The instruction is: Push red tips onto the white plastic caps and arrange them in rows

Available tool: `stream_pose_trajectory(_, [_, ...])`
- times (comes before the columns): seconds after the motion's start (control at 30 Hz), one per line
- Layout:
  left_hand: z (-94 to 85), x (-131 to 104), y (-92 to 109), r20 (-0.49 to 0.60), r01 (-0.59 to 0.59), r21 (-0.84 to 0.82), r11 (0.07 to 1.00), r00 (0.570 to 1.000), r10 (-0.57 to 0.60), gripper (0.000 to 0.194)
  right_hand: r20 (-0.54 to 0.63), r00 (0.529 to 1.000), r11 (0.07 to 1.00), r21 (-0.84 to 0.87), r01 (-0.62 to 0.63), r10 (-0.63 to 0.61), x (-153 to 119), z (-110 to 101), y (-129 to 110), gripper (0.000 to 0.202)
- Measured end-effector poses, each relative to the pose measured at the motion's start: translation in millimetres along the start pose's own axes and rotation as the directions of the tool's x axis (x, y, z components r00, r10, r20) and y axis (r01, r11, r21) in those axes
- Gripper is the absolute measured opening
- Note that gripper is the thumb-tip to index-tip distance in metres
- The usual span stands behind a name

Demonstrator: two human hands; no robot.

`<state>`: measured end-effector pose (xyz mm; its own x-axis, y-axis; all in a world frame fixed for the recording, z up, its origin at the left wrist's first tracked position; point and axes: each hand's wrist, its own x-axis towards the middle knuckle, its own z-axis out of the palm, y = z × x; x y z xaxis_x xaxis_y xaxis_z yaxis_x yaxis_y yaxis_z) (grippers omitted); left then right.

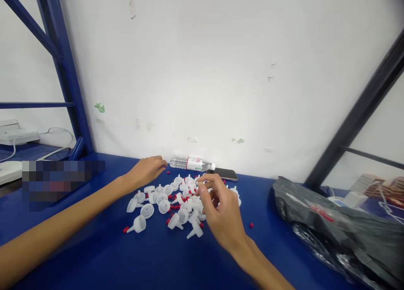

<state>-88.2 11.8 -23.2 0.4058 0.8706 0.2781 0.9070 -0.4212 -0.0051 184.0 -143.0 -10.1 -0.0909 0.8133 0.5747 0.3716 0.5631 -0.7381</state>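
Observation:
White plastic nozzle caps (164,206) lie in a loose pile on the blue table (176,260), with small red tip caps (251,225) scattered among and around them. One nozzle cap (139,224) at the front left has a red tip at its spout. My right hand (222,210) is over the right side of the pile, thumb and forefinger pinched together; what is between them is too small to make out. Behind the pile on the left, my left hand (147,171) has its fingers curled in near the bottle's base, their contents hidden.
A clear water bottle (194,163) lies on its side by the white wall (202,71), beside a dark phone (224,174). Grey plastic bags (334,227) lie at the right. Blue metal posts (65,67) frame the table, with white devices (19,132) beyond the left one.

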Motion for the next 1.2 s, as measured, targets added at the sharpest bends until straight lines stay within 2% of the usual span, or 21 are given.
stream_pose_trajectory(0.17, [20.0, 30.6, 5.9, 0.142, -0.047, 0.133, 0.99, 0.989, 0.028, 0.036, -0.007, 1.0, 1.0, -0.021, 0.02, -0.02, 1.5, -1.9, 2.8, 0.016])
stream_pose_trajectory(0.37, [28.2, 34.6, 9.2, 0.177, -0.076, 0.182, 0.98, 0.983, 0.043, 0.036, -0.003, 0.999, 0.998, -0.052, 0.033, -0.033, 3.3, -2.4, 5.0, 0.015])
stream_pose_trajectory(0.43, [24.6, 32.6, 12.2, 0.153, -0.072, 0.184, 0.98, 0.987, 0.044, 0.036, 0.013, 1.0, 0.995, -0.096, 0.028, -0.027, 5.9, -5.4, 4.7, 0.014])
stream_pose_trajectory(0.53, [13.1, 25.1, 17.5, 0.073, -0.058, 0.171, 0.984, 0.996, 0.046, 0.031, 0.145, 0.989, 0.977, -0.21, 0.019, 0.012, 11.4, -15.0, 3.2, 0.013])
stream_pose_trajectory(0.67, [-7.1, -0.4, 22.6, -0.108, -0.074, 0.107, 0.992, 0.99, 0.086, 0.013, 0.389, 0.919, 0.936, -0.341, 0.083, 0.06, 17.8, -34.0, 0.7, 0.015])
stream_pose_trajectory(0.77, [-15.0, -26.0, 22.1, -0.276, -0.124, 0.042, 0.991, 0.952, 0.131, 0.018, 0.544, 0.829, 0.939, -0.337, 0.072, 0.131, 19.4, -45.8, 0.0, 0.012])
stream_pose_trajectory(0.87, [-14.0, -44.1, 17.5, -0.421, -0.23, -0.013, 0.973, 0.884, 0.204, 0.026, 0.658, 0.727, 0.936, -0.347, 0.062, 0.196, 19.1, -49.6, 2.3, 0.034])
stream_pose_trajectory(0.93, [-11.7, -49.1, 14.8, -0.499, -0.31, -0.036, 0.95, 0.829, 0.252, 0.028, 0.694, 0.682, 0.923, -0.378, 0.073, 0.231, 18.8, -47.9, 5.7, 0.042])
stream_pose_trajectory(1.03, [-11.5, -50.8, 15.9, -0.581, -0.395, -0.055, 0.917, 0.76, 0.293, 0.025, 0.705, 0.657, 0.903, -0.421, 0.085, 0.266, 19.1, -43.6, 10.6, 0.037])
stream_pose_trajectory(1.2, [-20.9, -56.2, 33.2, -0.639, -0.476, -0.059, 0.878, 0.694, 0.334, 0.02, 0.704, 0.664, 0.926, -0.374, 0.046, 0.251, 20.7, -43.0, 8.6, 0.028])
